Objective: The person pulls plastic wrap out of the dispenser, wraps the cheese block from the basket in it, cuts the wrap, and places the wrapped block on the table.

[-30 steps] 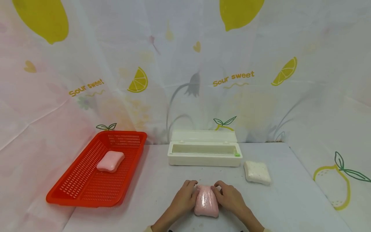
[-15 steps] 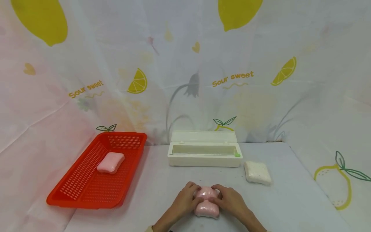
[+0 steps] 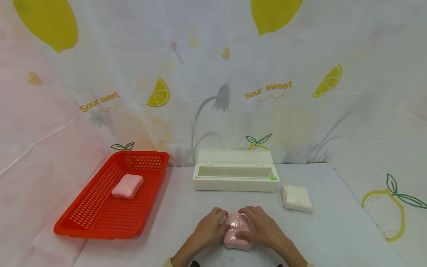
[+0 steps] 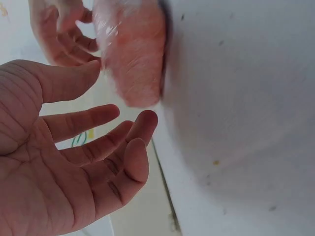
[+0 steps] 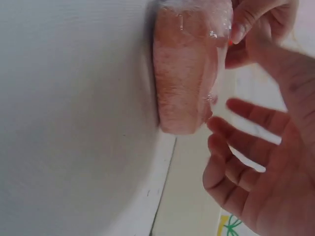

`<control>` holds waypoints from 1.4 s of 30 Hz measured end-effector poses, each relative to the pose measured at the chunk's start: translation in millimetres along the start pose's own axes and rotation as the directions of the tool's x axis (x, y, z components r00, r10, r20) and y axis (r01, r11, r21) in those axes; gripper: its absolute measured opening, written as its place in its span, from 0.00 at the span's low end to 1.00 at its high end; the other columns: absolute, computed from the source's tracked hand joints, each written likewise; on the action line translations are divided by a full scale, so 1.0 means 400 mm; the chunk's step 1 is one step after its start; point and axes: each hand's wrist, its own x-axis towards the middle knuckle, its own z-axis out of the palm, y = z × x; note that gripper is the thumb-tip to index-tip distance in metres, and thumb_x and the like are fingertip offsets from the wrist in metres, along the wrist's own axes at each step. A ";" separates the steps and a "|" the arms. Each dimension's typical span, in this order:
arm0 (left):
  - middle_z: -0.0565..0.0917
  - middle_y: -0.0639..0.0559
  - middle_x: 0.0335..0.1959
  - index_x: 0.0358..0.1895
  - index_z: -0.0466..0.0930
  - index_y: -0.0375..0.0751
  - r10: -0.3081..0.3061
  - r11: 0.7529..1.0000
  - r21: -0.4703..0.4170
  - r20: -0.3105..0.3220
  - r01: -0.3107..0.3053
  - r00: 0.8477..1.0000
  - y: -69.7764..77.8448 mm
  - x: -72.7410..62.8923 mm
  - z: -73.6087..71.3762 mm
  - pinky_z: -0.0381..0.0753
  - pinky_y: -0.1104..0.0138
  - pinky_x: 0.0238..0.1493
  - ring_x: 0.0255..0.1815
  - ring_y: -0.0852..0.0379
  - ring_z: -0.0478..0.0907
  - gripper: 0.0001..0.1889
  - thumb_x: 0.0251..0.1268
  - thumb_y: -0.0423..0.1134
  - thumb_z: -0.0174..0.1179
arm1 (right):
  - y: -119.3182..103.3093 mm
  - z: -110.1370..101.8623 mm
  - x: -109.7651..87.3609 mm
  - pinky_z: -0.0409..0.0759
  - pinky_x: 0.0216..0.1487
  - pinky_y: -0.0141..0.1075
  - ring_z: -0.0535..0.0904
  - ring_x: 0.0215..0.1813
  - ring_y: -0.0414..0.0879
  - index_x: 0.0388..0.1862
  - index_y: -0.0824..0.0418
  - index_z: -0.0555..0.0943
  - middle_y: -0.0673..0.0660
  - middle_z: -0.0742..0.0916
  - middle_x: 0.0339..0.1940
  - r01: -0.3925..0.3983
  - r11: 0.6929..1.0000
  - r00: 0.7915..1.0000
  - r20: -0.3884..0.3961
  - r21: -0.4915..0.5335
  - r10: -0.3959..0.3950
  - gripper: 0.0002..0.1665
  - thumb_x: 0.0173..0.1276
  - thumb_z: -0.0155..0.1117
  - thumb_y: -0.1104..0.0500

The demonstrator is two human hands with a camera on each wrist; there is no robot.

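A pink bar of soap [image 3: 237, 222], covered in shiny clear film, lies on the white table between both hands. My left hand [image 3: 210, 227] is at its left side, with the thumb tip close to or touching the film; in the left wrist view the bent fingers [image 4: 140, 157] stand apart from the bar. My right hand [image 3: 263, 227] is on the other side, its blurred thumb over the top of the bar. In the right wrist view the loosely bent fingers [image 5: 216, 172] are beside the end of the bar, one tip close to it.
A white box [image 3: 235, 185] with a raised lid and a small green slider stands behind the hands. Right of it lies a white film-covered block [image 3: 296, 198]. At the left is a red basket [image 3: 146, 218] holding another pink bar [image 3: 128, 186]. A lemon-print cloth hangs behind.
Both thumbs met over the middle of the bar half a second ago; now they are apart, the right one nearer the front. The bar has stayed in about the same place.
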 end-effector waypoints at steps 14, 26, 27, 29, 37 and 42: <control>0.78 0.53 0.46 0.47 0.81 0.40 -0.004 1.000 0.004 -0.029 0.004 1.000 -0.002 0.005 -0.014 0.74 0.70 0.31 0.31 0.66 0.73 0.13 0.64 0.42 0.67 | 0.007 -0.025 0.006 0.74 0.39 0.38 0.72 0.44 0.42 0.45 0.49 0.76 0.43 0.78 0.39 0.040 0.998 0.996 0.087 -0.044 -0.036 0.35 0.41 0.81 0.37; 0.79 0.51 0.45 0.45 0.82 0.40 -0.039 0.998 0.053 -0.036 0.041 0.999 -0.024 0.011 -0.034 0.78 0.64 0.36 0.38 0.60 0.78 0.13 0.63 0.43 0.68 | 0.159 -0.212 -0.101 0.71 0.31 0.36 0.68 0.34 0.42 0.41 0.53 0.74 0.43 0.76 0.31 -0.156 0.983 0.984 0.068 -0.097 0.163 0.32 0.41 0.82 0.45; 0.79 0.51 0.45 0.45 0.82 0.40 -0.038 0.998 0.054 -0.034 0.040 0.999 -0.025 0.013 -0.034 0.78 0.64 0.37 0.39 0.59 0.78 0.13 0.63 0.43 0.68 | 0.169 -0.223 -0.110 0.71 0.31 0.36 0.68 0.34 0.42 0.41 0.53 0.74 0.43 0.76 0.31 -0.171 0.980 0.981 0.071 -0.101 0.179 0.32 0.41 0.82 0.47; 0.79 0.51 0.45 0.45 0.82 0.40 -0.040 0.997 0.058 -0.032 0.042 0.999 -0.029 0.014 -0.034 0.78 0.64 0.37 0.39 0.58 0.79 0.13 0.63 0.43 0.68 | 0.188 -0.240 -0.126 0.69 0.30 0.37 0.67 0.33 0.43 0.40 0.54 0.74 0.44 0.76 0.29 -0.202 0.973 0.974 0.081 -0.109 0.211 0.31 0.39 0.82 0.51; 0.79 0.50 0.45 0.44 0.82 0.39 -0.062 0.995 0.077 -0.050 0.066 0.997 -0.038 0.011 -0.042 0.78 0.63 0.37 0.39 0.57 0.78 0.13 0.62 0.42 0.68 | 0.249 -0.272 -0.162 0.69 0.32 0.40 0.68 0.33 0.45 0.40 0.56 0.73 0.48 0.76 0.30 -0.269 0.960 0.953 0.122 -0.074 0.277 0.31 0.37 0.81 0.61; 0.79 0.49 0.44 0.44 0.82 0.39 -0.078 0.994 0.074 -0.055 0.082 0.995 -0.045 0.011 -0.050 0.79 0.60 0.39 0.42 0.54 0.80 0.12 0.63 0.42 0.67 | 0.262 -0.260 -0.163 0.70 0.33 0.40 0.69 0.34 0.46 0.41 0.56 0.74 0.48 0.76 0.31 -0.289 0.956 0.946 0.140 -0.052 0.293 0.32 0.35 0.81 0.62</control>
